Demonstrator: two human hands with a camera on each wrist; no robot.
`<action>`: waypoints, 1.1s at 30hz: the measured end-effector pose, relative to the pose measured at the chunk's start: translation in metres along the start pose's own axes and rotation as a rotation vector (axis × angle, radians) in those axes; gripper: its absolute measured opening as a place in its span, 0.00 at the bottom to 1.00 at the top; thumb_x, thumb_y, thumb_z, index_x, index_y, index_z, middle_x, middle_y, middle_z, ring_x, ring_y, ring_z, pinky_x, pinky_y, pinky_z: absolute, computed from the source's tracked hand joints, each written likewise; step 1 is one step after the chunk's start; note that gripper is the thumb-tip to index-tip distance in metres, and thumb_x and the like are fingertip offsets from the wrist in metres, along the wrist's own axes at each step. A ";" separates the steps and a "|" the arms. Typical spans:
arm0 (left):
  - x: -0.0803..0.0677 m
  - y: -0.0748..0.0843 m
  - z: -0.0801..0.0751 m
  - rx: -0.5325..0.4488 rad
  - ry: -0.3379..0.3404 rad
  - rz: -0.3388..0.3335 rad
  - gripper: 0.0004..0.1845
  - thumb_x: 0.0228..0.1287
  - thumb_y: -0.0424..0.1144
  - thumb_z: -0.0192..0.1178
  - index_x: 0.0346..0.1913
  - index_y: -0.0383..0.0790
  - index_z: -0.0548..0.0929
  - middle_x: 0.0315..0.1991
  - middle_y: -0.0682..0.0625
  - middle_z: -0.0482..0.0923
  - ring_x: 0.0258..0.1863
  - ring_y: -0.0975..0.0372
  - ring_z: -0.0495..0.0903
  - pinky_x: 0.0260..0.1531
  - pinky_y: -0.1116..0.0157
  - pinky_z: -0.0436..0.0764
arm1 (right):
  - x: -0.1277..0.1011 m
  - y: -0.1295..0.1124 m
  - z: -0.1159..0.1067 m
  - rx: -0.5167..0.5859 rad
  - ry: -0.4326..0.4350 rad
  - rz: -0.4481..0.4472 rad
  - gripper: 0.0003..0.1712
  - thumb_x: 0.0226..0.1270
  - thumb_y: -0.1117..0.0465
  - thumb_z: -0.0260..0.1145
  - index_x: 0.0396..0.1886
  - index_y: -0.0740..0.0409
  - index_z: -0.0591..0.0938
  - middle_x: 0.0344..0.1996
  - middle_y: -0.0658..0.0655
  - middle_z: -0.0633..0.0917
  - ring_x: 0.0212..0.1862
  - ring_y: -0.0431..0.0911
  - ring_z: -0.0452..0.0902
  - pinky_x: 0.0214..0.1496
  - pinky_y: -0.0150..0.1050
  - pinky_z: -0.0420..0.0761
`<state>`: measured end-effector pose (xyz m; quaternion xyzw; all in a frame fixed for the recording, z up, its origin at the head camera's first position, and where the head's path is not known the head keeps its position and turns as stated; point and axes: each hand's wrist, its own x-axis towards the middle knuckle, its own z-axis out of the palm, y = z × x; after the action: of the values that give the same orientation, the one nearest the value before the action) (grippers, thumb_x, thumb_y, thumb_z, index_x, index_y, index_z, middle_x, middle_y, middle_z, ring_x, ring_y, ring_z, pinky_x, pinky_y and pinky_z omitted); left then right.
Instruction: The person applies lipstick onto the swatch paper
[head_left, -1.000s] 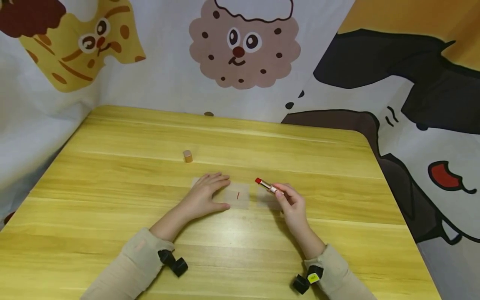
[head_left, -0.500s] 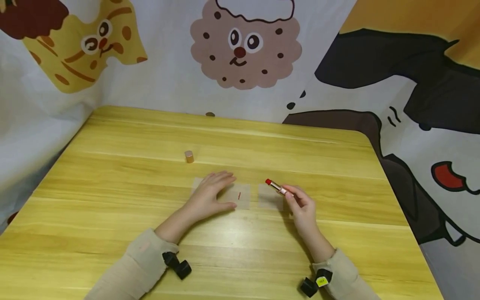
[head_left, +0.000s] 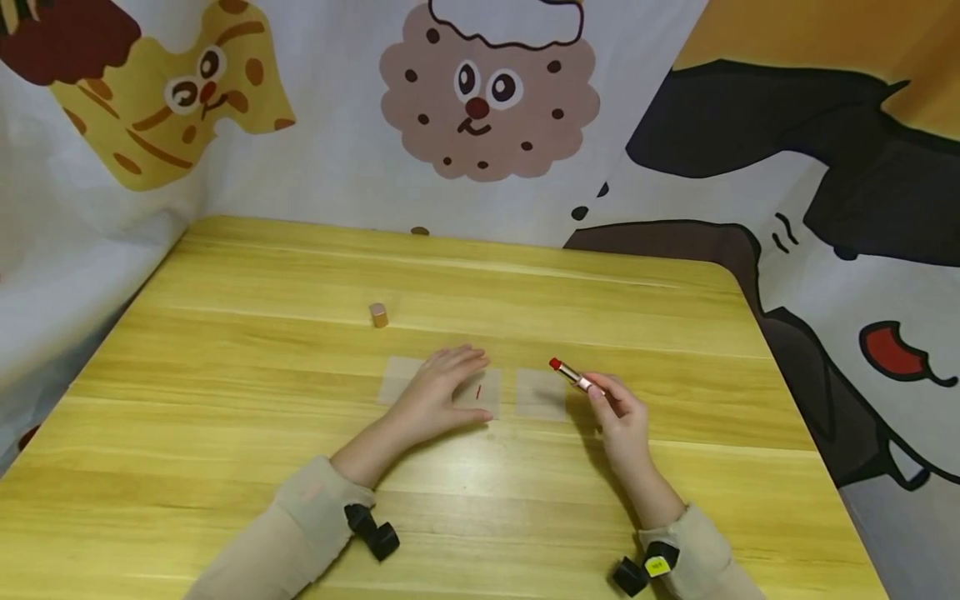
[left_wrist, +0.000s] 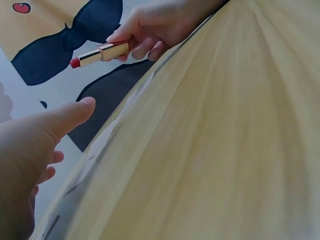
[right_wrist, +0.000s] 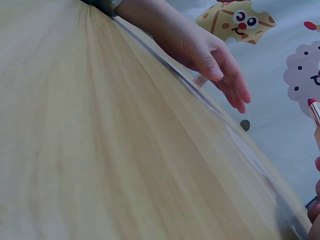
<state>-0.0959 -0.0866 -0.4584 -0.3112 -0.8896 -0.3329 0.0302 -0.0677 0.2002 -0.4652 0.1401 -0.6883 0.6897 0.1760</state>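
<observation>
My right hand (head_left: 624,417) pinches an uncapped lipstick (head_left: 573,377) between thumb and fingers, its red tip aimed up and to the left. The left wrist view shows the lipstick (left_wrist: 102,53) held above the table. With fingers extended and thumb apart, my left hand (head_left: 442,392) hovers over a pale, thin paper sheet (head_left: 491,404) that bears a short red stroke (head_left: 478,392). Part of that sheet is hidden beneath the hand. Another sheet (head_left: 397,379) shows to the left, and an unmarked sheet (head_left: 538,393) lies between the hands.
The lipstick cap (head_left: 378,315) stands on the wooden table (head_left: 465,533), beyond the left hand. A curtain (head_left: 330,150) with cartoon prints hangs behind the table's far edge. Black cameras are strapped to both sleeves.
Both hands have shifted to the right, the right one carrying the lipstick away from the unmarked sheet, which now shows more fully. The left hand now covers more of the marked sheet.
</observation>
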 end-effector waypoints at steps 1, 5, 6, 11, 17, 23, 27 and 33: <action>0.001 0.001 0.001 0.003 -0.002 -0.002 0.43 0.52 0.59 0.68 0.66 0.38 0.71 0.68 0.46 0.65 0.70 0.54 0.58 0.69 0.52 0.49 | 0.000 0.000 -0.001 0.003 0.001 -0.003 0.10 0.65 0.80 0.56 0.44 0.81 0.78 0.37 0.53 0.85 0.33 0.43 0.76 0.23 0.27 0.70; 0.003 0.004 0.006 0.005 -0.015 -0.009 0.42 0.53 0.59 0.68 0.67 0.38 0.70 0.68 0.46 0.65 0.70 0.54 0.57 0.69 0.53 0.48 | 0.000 0.001 -0.003 0.027 0.003 -0.010 0.10 0.65 0.80 0.56 0.44 0.82 0.78 0.37 0.55 0.85 0.37 0.44 0.78 0.28 0.27 0.73; 0.004 0.005 0.007 0.007 -0.020 -0.011 0.42 0.53 0.59 0.68 0.67 0.39 0.70 0.68 0.47 0.65 0.70 0.55 0.57 0.69 0.53 0.47 | 0.000 0.001 -0.003 0.036 0.003 -0.010 0.10 0.65 0.80 0.56 0.44 0.82 0.78 0.37 0.55 0.84 0.37 0.44 0.78 0.29 0.27 0.74; 0.006 0.009 0.011 0.011 -0.043 -0.019 0.43 0.53 0.59 0.67 0.67 0.39 0.69 0.68 0.47 0.64 0.70 0.55 0.57 0.69 0.53 0.47 | -0.001 0.002 -0.004 0.003 -0.004 -0.011 0.10 0.64 0.80 0.57 0.44 0.82 0.78 0.37 0.55 0.84 0.36 0.44 0.78 0.28 0.26 0.73; 0.013 0.014 0.016 0.031 -0.059 -0.011 0.43 0.54 0.61 0.66 0.68 0.39 0.69 0.69 0.47 0.64 0.70 0.54 0.57 0.69 0.53 0.48 | -0.001 0.003 -0.004 -0.018 -0.007 -0.015 0.10 0.63 0.81 0.57 0.44 0.83 0.78 0.37 0.55 0.84 0.35 0.43 0.77 0.28 0.26 0.72; 0.019 0.017 0.021 0.036 -0.081 -0.011 0.43 0.54 0.61 0.66 0.68 0.40 0.68 0.69 0.48 0.64 0.70 0.55 0.57 0.69 0.54 0.47 | 0.000 0.004 -0.005 -0.036 -0.013 -0.013 0.10 0.63 0.81 0.57 0.44 0.82 0.78 0.36 0.55 0.84 0.35 0.43 0.77 0.29 0.27 0.73; 0.021 0.019 0.023 0.036 -0.088 -0.005 0.42 0.55 0.61 0.66 0.68 0.41 0.69 0.68 0.48 0.65 0.70 0.55 0.57 0.69 0.54 0.47 | 0.000 0.003 -0.004 -0.038 -0.014 -0.013 0.10 0.63 0.81 0.57 0.44 0.82 0.78 0.36 0.55 0.84 0.35 0.44 0.77 0.30 0.26 0.73; 0.025 0.021 0.026 0.048 -0.100 0.002 0.42 0.55 0.61 0.65 0.68 0.41 0.69 0.68 0.47 0.64 0.70 0.55 0.57 0.69 0.53 0.47 | 0.000 0.002 -0.004 -0.030 -0.016 -0.009 0.10 0.64 0.80 0.57 0.44 0.82 0.78 0.37 0.55 0.84 0.36 0.44 0.77 0.33 0.26 0.74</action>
<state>-0.0997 -0.0450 -0.4596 -0.3274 -0.8975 -0.2952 -0.0066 -0.0680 0.2040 -0.4674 0.1460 -0.6991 0.6775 0.1758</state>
